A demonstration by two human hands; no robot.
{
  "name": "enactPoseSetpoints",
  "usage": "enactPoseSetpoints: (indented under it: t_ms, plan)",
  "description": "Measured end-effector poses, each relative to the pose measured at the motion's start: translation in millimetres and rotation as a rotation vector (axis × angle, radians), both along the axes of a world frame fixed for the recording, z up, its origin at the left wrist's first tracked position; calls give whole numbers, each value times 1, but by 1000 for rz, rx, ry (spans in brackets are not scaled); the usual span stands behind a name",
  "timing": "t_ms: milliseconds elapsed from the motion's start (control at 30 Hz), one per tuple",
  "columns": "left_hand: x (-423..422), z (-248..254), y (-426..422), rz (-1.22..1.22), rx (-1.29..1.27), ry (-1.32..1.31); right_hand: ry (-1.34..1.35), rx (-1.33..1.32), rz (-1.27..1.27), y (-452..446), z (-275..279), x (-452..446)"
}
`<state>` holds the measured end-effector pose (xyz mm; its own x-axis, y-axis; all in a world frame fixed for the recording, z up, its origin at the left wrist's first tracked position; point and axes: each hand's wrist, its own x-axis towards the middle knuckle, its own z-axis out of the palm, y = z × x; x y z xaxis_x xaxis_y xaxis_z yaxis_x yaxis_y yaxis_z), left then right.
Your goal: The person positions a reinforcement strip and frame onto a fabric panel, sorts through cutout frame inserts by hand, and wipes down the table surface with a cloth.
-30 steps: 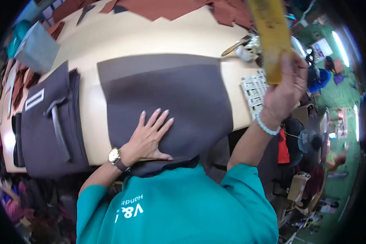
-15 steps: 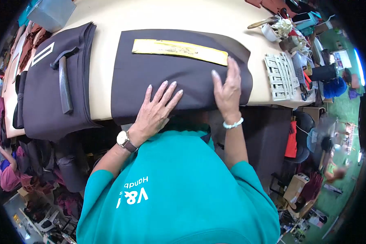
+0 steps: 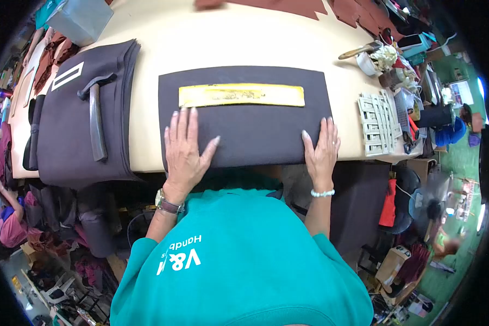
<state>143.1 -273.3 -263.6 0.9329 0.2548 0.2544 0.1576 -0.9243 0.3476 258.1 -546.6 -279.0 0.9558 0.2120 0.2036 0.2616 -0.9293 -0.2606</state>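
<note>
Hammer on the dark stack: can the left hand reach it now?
Probably yes: the left hand rests on the dark sheet, gripping nothing, and nothing visible stands between it and the hammer.

Yellow strip (image 3: 242,95) — smudged dark, plain purple-grey sheet (image 3: 255,127), cream table (image 3: 228,46), teal shirt (image 3: 250,261) — white lettering (image 3: 179,260)

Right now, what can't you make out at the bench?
All in the head view:
Marks on the yellow strip: smudged and too small to read.
Dark sheet beneath the strip: covered by it.
Sheet under the left hand: covered by that hand.
Grey box: far end cut off by the top edge.
Watch: too small to read the time.
</note>
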Motion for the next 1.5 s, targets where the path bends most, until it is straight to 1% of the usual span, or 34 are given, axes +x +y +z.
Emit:
enactPoseSetpoints:
  t_ms: [33,100,167,200,300,367,433,500,600,800,1000,1133,1300,1433,1500]
  plan:
    - [3,-7,6,52,-4,33,4,-4,-14,-1,0,-4]
    - [6,-16,14,61,42,80,47,-22,-59,1,3,-11]
    - [6,-15,16,42,39,75,113,-53,-123,7,15,-14]
    - [6,-15,16,31,36,74,43,-30,-127,9,14,-13]
    - [10,-12,18,59,20,85,-30,175,-1,21,21,-2]
    - [15,-11,21,50,-1,73,4,229,10,38,24,4]
    - [21,-10,22,56,-55,45,4,272,57,47,15,14]
    - [26,-9,22,71,-139,6,30,382,37,55,16,26]
    - [35,-8,27,71,-210,-85,103,613,0,57,14,44]
    - [43,-14,32,73,-77,-66,-37,424,12,57,-2,53]
    - [43,-13,31,68,-63,-11,7,326,30,57,0,54]
    - [46,-11,30,52,-1,85,-7,234,24,61,-1,53]
    - [47,-14,27,66,2,96,-5,209,20,62,0,53]
    - [50,-5,26,71,17,125,-4,215,22,62,-1,52]
    - [53,-5,26,80,15,99,-1,220,26,61,-1,52]
